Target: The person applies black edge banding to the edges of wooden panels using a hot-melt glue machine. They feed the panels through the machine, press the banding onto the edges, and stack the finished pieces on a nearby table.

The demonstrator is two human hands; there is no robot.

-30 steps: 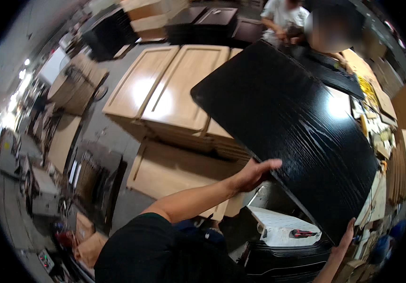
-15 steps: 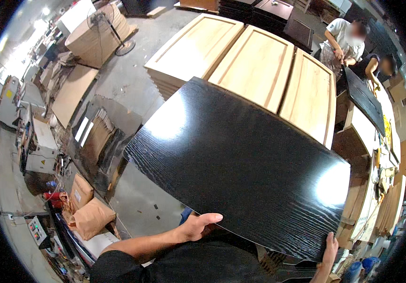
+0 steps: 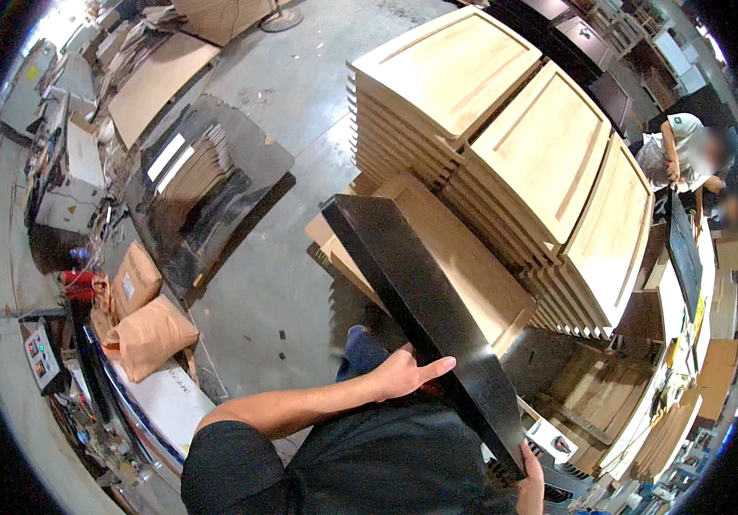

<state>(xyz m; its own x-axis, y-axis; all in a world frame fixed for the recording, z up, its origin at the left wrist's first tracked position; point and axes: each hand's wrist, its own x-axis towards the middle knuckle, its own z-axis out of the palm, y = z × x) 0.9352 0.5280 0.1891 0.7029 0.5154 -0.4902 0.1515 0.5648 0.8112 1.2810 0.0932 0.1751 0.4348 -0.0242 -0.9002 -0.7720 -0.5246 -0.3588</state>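
Note:
A black wood-grain panel [image 3: 425, 287] is in front of my body, tilted so steeply that it shows as a narrow dark band. My left hand [image 3: 408, 373] grips its near long edge around the middle, thumb lying on the upper face and fingers out of sight beneath. At the panel's lower right end, my right hand [image 3: 530, 481] holds the corner with the thumb side showing. Just beyond the panel lies a pale framed wooden door panel [image 3: 463, 249], low down beside tall stacks of similar door panels [image 3: 549, 146].
To the left, a dark sheet [image 3: 253, 163] on the floor carries several thin strips. Brown paper sacks [image 3: 159, 335] rest near a white board and a control box [image 3: 43, 356]. At right, two people [image 3: 674, 159] handle another black panel [image 3: 684, 249] beside a long workbench.
The black panel has swung from nearly facing me to steeply tilted, uncovering the low pale door panel and the stacks' sides. Both hands keep their hold; my right hand has moved left.

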